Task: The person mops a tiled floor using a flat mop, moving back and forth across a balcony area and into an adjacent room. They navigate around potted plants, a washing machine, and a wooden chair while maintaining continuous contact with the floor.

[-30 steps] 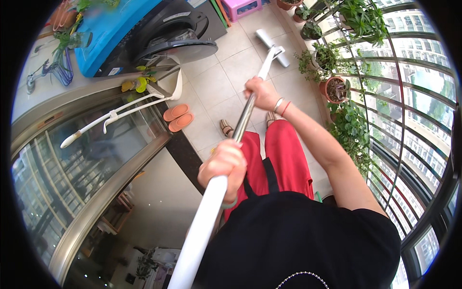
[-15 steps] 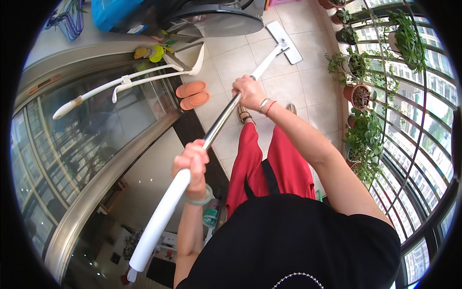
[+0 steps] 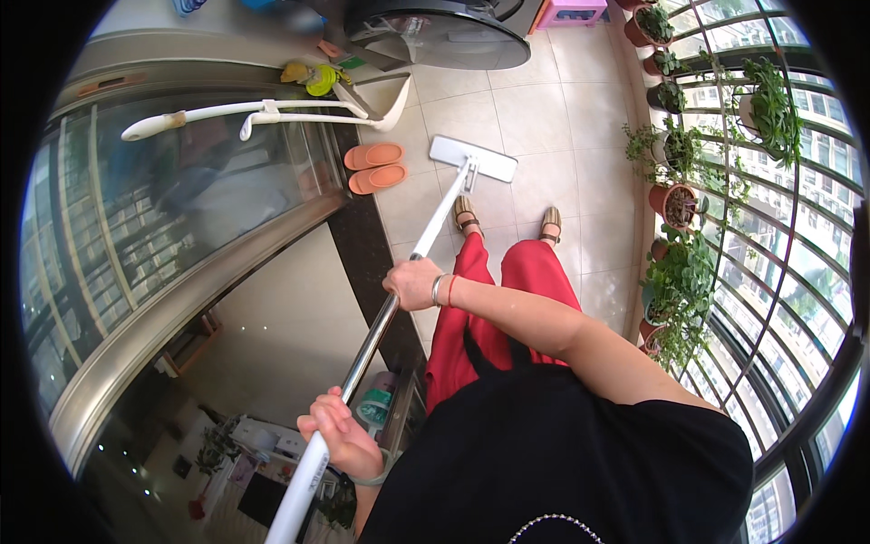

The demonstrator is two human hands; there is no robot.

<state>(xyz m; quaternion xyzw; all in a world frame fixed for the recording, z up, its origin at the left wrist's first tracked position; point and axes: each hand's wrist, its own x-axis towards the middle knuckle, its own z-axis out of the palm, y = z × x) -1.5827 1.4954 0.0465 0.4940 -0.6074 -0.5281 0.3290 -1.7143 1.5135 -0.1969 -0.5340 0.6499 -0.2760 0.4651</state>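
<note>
A flat mop [image 3: 369, 349] with a white and silver pole runs slantwise from the lower left to the tiled floor. Its flat white head [image 3: 496, 163] lies on the tiles just ahead of my feet. Lower on the pole, near the white section, my right hand [image 3: 416, 283] is wrapped round it. My left hand [image 3: 339, 433] grips the upper part, where the metal meets the white handle. Both hands are closed on the pole. Left of the mop head sits a pair of orange slippers [image 3: 376, 155], side by side.
A long-handled white dustpan [image 3: 391, 102] and broom lean by the glass door [image 3: 208, 208] at left. A dark round-doored appliance [image 3: 439, 38] stands ahead. Potted plants [image 3: 678, 204] line the barred window on the right. A pink stool [image 3: 571, 13] is at the far end.
The mop head has come back toward my feet and to the left, turning as it moved. Both hands have shifted left and closer to my body, still holding the pole.
</note>
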